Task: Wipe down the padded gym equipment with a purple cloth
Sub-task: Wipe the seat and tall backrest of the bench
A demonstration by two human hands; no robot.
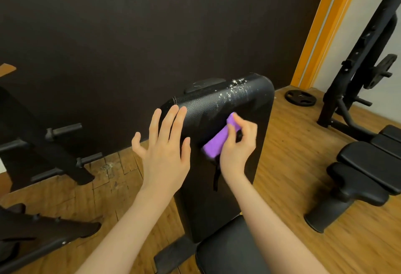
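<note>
The right hand [235, 143] pinched a folded purple microfibre-looking cloth [219, 141] against the black pebbled-vinyl upright backrest pad [208, 108]; the left hand [165, 143] hovered with fingers spread, holding nothing. Honestly I'd press flat and sweep up toward those white droplets [233, 91] near the rounded top edge, overlapping strokes.

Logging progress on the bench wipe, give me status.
Right hand grips folded purple cloth against black padded backrest. Left hand open at pad's left edge. White droplets unwiped near top. Nothing blocking.
</note>
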